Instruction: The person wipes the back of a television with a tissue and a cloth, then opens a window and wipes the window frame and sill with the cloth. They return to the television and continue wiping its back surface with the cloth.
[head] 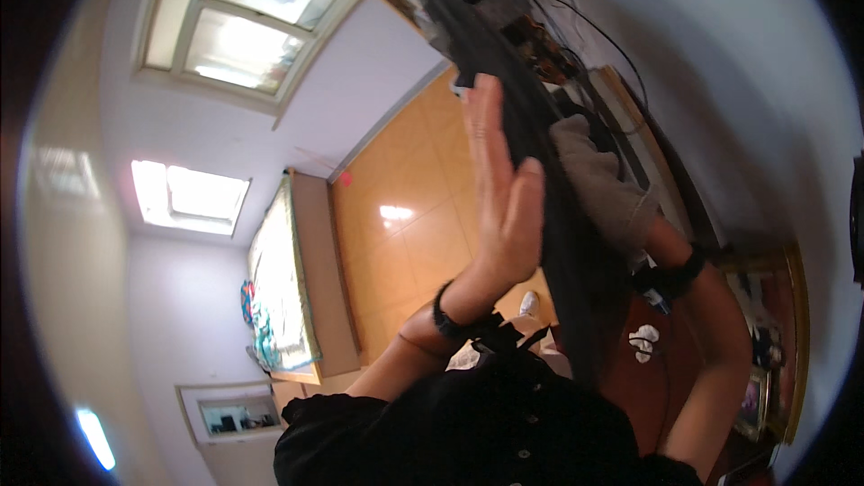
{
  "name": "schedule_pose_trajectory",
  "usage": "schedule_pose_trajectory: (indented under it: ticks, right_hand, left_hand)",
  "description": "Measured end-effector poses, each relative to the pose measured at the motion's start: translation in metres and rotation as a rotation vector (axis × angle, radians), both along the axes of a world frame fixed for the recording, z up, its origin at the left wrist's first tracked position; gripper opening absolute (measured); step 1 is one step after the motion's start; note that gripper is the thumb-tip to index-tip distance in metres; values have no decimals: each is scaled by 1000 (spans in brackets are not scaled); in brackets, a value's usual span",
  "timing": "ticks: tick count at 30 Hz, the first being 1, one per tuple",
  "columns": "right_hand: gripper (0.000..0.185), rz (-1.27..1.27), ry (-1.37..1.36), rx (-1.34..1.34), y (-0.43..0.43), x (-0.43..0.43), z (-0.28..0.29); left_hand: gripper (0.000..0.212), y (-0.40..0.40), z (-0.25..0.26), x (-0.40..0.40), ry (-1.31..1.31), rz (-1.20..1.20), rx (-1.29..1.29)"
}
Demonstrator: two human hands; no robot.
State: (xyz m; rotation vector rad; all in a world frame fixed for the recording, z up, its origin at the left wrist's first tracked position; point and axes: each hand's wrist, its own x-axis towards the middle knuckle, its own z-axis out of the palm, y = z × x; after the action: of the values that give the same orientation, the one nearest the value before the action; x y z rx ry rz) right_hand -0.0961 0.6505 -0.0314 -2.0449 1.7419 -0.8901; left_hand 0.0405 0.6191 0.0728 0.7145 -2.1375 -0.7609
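My left hand is held flat, its fingers together and its thumb a little apart, beside the front of a long dark panel, perhaps a television seen from above. Nothing is gripped in it. On the panel's other side, my right hand reaches into or under a grey-brown cloth, which hides its fingers. The cloth lies along the panel's rear edge. Whether the left palm touches the panel cannot be told. Both wrists wear dark bands.
Black cables hang along the wall behind the panel. A reddish-brown surface bears a crumpled white item and a thin cord. Framed pictures stand at the right. A bed lies across the tiled floor.
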Motion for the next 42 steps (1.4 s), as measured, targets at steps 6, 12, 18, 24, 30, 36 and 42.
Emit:
schedule_pose_trajectory:
  ticks: [6, 12, 18, 24, 30, 36, 42]
  right_hand:
    - [43, 155, -433, 19, -20, -1, 24]
    - [53, -3, -919, 348, -72, -19, -62]
    - [74, 109, -1085, 284, -94, -16, -70]
    - [68, 154, -1196, 299, -40, -5, -15]
    - [51, 87, -1665, 520, 4, -22, -83]
    - [39, -26, -966, 230, 70, -7, 25]
    - [35, -290, -464, 72, 131, 34, 137]
  left_hand:
    - [71, -3, -4, 4, 6, -36, -12]
    - [71, -4, -10, -4, -8, -60, -13]
    - [70, 0, -1, 3, -44, -45, -34]
    - [70, -3, -6, 8, -26, -23, -37]
    - [70, 1, -2, -5, 33, -57, -80]
    - [66, 0, -4, 7, 73, -24, -38]
    - [69, -4, -9, 7, 208, -102, 22]
